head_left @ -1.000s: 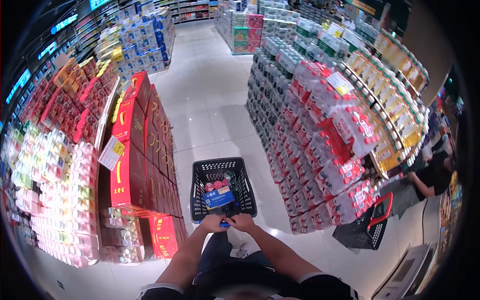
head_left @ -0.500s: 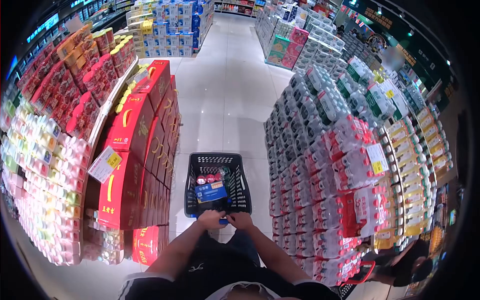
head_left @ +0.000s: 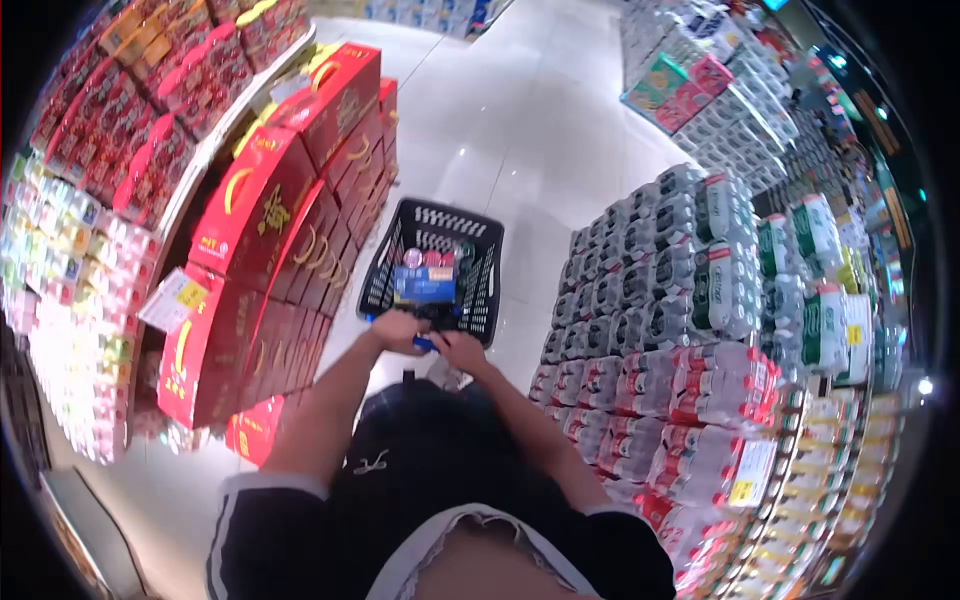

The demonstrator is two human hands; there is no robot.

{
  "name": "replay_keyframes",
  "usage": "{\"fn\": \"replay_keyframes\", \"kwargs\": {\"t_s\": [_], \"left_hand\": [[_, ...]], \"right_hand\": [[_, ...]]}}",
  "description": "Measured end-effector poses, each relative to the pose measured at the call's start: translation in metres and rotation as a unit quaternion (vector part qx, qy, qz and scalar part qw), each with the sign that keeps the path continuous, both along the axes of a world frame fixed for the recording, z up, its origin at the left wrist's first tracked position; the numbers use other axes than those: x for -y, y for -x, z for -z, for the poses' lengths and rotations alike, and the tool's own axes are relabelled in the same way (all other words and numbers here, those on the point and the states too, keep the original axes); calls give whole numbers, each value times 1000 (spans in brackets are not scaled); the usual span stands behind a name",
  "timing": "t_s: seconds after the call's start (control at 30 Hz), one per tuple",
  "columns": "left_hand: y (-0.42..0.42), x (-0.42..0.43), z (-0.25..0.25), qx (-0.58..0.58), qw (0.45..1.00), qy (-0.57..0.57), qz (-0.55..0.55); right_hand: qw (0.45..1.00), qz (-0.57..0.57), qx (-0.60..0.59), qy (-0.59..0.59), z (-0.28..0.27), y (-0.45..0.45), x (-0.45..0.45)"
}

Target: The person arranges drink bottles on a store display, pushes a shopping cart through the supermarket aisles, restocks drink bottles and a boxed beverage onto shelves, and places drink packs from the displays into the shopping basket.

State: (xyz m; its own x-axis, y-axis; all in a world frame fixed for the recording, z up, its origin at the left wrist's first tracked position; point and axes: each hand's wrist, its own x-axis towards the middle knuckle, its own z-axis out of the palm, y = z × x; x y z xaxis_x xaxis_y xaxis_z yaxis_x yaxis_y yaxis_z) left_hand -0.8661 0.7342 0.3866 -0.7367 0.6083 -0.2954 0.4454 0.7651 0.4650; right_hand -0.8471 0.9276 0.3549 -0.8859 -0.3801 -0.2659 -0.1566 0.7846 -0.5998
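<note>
Glossy pale tiled floor [head_left: 470, 120]; stacked red boxes [head_left: 265, 215], bottle packs [head_left: 640, 270], black basket [head_left: 482, 300] between.

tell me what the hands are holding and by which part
Both hands, left and right, grip the black perforated plastic shopping basket by its blue-trimmed handle at the near end.

Pale, glossy tiled floor [head_left: 455, 130].

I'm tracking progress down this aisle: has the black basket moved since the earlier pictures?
Yes, forward: the black basket has advanced along the red box stack, its front edge now nearer the stack's far end.
</note>
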Motion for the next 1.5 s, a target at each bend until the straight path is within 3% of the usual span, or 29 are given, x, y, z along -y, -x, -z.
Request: {"fn": "replay_keyframes", "kwargs": {"t_s": [0.07, 0.1, 0.2, 0.37, 0.63, 0.7, 1.0, 1.3, 1.37, 1.5], "left_hand": [[26, -3, -6, -6, 1000, -9, 6], [40, -4, -14, -4, 1000, -9, 3], [69, -2, -3, -44, 998, -55, 0], [129, -3, -4, -53, 996, -65, 3], [240, -11, -6, -58, 991, -117, 33], [272, -12, -13, -20, 994, -102, 28], [401, -29, -12, -50, 993, -106, 16], [555, -42, -5, -45, 995, -88, -14], [588, -46, -8, -32, 995, -87, -35], [668, -51, -14, -8, 998, -50, -41]], "right_hand": [[995, -56, 19, 82, 6, 31, -9], [990, -87, 91, 71, -11, 49, -12], [982, -126, 112, 83, -9, 84, -15], [991, -122, 21, 59, -23, 142, -12], [992, -115, -4, 57, -26, 249, -23], [993, -118, -2, 20, -25, 279, -23], [994, -95, -33, -51, -26, 411, -38], [994, -97, -47, 22, -16, 579, -53], [978, -133, -152, 49, -13, 617, -55], [984, -147, -94, 24, -18, 701, -57]]}}
